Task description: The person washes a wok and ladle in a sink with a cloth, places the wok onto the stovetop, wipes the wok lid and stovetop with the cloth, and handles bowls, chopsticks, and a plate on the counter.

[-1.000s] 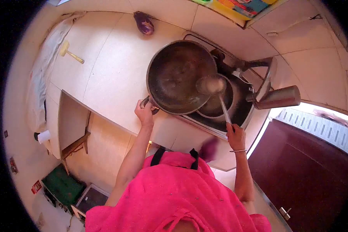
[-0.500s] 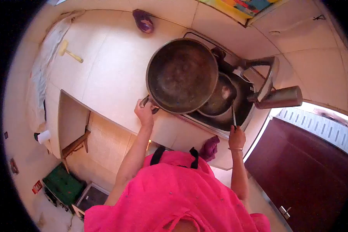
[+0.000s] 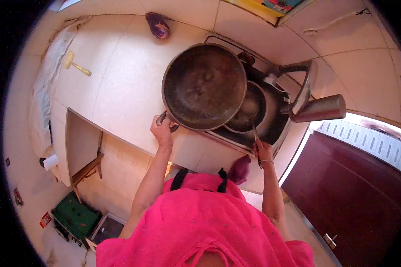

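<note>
A large dark wok [image 3: 204, 86] has its bare, worn inside towards me. My left hand [image 3: 161, 132] is closed round the wok's dark loop handle [image 3: 161, 118] at its near left. My right hand [image 3: 263, 152] grips a slim metal-handled utensil [image 3: 255, 133], whose far end reaches over a smaller dark round pan [image 3: 251, 104]. The wok covers the left part of that pan. What the utensil's working end looks like is hard to make out. Near my right wrist, a crumpled purple thing [image 3: 239, 170] lies at the counter's front edge.
The dark metal-rimmed unit [image 3: 280, 122] under the pans has a curved metal piece with a thick grey cylinder [image 3: 321, 108] at its right. A purple eggplant-shaped thing [image 3: 158, 26] and a pale long-handled tool [image 3: 78, 65] lie on the counter [image 3: 120, 66]. A dark red panel [image 3: 352, 196] stands at right.
My right hand and the utensil have moved left and slightly towards me. The pale patch on the smaller pan no longer shows. My left hand keeps its hold on the wok.
</note>
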